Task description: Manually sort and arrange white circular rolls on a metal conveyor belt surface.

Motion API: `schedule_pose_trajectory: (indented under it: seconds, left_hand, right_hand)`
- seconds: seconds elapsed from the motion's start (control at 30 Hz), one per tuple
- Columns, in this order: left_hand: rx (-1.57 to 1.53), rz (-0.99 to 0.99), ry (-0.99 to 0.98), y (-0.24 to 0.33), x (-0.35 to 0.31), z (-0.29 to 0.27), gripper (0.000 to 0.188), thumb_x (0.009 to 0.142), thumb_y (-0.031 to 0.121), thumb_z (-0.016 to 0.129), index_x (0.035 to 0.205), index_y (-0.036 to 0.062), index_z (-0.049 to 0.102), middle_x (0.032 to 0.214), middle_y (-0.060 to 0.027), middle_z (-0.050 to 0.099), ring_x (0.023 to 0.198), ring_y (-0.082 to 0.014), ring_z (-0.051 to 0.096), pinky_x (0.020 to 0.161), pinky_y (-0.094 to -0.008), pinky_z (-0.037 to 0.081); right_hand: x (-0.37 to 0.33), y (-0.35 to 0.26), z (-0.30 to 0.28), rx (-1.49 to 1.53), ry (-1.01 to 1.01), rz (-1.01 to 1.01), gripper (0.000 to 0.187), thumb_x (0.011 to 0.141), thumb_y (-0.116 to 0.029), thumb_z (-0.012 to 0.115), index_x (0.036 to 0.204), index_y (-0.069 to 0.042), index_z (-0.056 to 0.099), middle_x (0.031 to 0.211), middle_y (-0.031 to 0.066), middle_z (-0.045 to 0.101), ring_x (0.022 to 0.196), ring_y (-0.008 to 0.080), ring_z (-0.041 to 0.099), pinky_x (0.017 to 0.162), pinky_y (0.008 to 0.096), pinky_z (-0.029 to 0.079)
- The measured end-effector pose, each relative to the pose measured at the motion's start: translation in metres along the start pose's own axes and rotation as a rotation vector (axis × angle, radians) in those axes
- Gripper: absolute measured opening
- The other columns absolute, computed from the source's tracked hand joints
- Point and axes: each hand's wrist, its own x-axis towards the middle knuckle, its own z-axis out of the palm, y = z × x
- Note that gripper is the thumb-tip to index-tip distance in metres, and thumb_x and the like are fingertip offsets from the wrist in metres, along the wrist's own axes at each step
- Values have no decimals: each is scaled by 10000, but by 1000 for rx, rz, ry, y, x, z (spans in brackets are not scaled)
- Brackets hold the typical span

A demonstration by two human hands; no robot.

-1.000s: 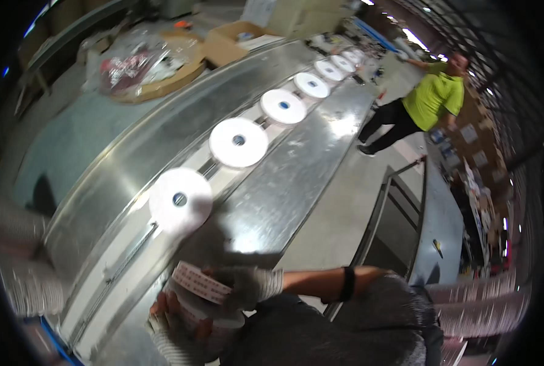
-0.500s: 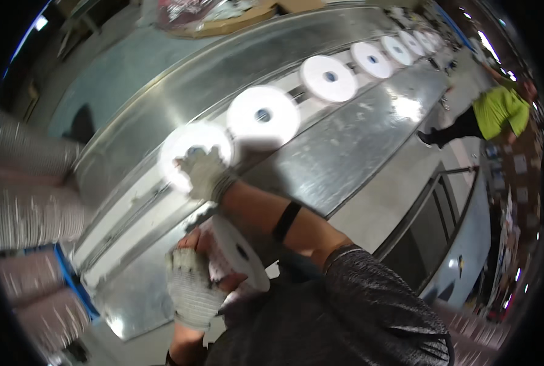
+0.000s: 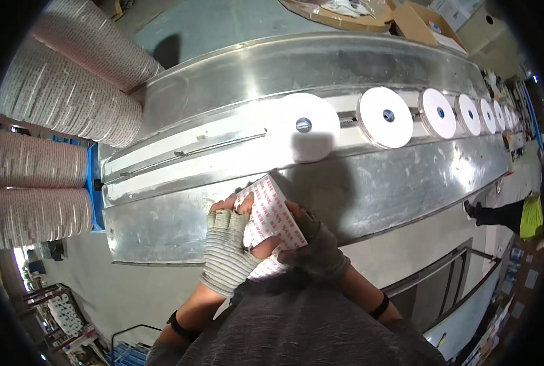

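Observation:
Both hands, in grey fingerless-style knit gloves, grip a white roll with red printing round its side (image 3: 273, 213), held close to my body over the table's near edge. My left hand (image 3: 230, 247) clasps its left side, thumb across the printed face. My right hand (image 3: 320, 247) is wrapped round the right side. Whether one roll or two pressed together are held, I cannot tell. Beyond them, a white roll with a blue core (image 3: 317, 116) lies flat on the conveyor track (image 3: 198, 149), nearest of a row.
More rolls (image 3: 386, 131) run off to the right along the metal table (image 3: 406, 198). Tall stacks of printed rolls (image 3: 70, 91) stand at left. An open carton (image 3: 427, 24) sits beyond the table. A person in a yellow-green top (image 3: 531, 216) is at far right.
My right hand has come back from a roll on the track and now grips beside my left. That roll has left the track. The view has turned left.

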Motion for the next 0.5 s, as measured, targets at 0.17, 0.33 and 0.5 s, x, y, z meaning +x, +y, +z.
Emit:
schedule_pose_trajectory:
  seconds: [0.17, 0.33, 0.5]
  left_hand:
    - [-106, -16, 17, 0, -4, -8, 759, 669, 417, 760, 1291, 44, 534, 1205, -220, 493, 1171, -390, 456, 977, -494, 395]
    - [-172, 90, -33, -2, -4, -7, 812, 652, 420, 799, 1315, 49, 511, 1314, -211, 443, 1225, -407, 411, 1036, -502, 344]
    - [-582, -385, 32, -16, -30, 1, 1052, 703, 284, 830, 1477, 5, 174, 1405, -181, 358, 1303, -272, 363, 1094, -389, 310]
  right_hand:
    - [7, 66, -73, 330, -135, 283, 784, 762, -307, 751, 1402, -20, 399, 1334, 234, 488, 1244, 331, 504, 1008, 411, 461]
    - [118, 10, -30, 629, 14, -44, 775, 727, -362, 769, 1363, -37, 468, 1331, 198, 511, 1244, 333, 498, 1038, 421, 432]
    - [198, 27, 20, -1163, -343, -137, 656, 739, -287, 772, 1306, -76, 520, 1236, 165, 530, 1164, 323, 515, 964, 444, 429]
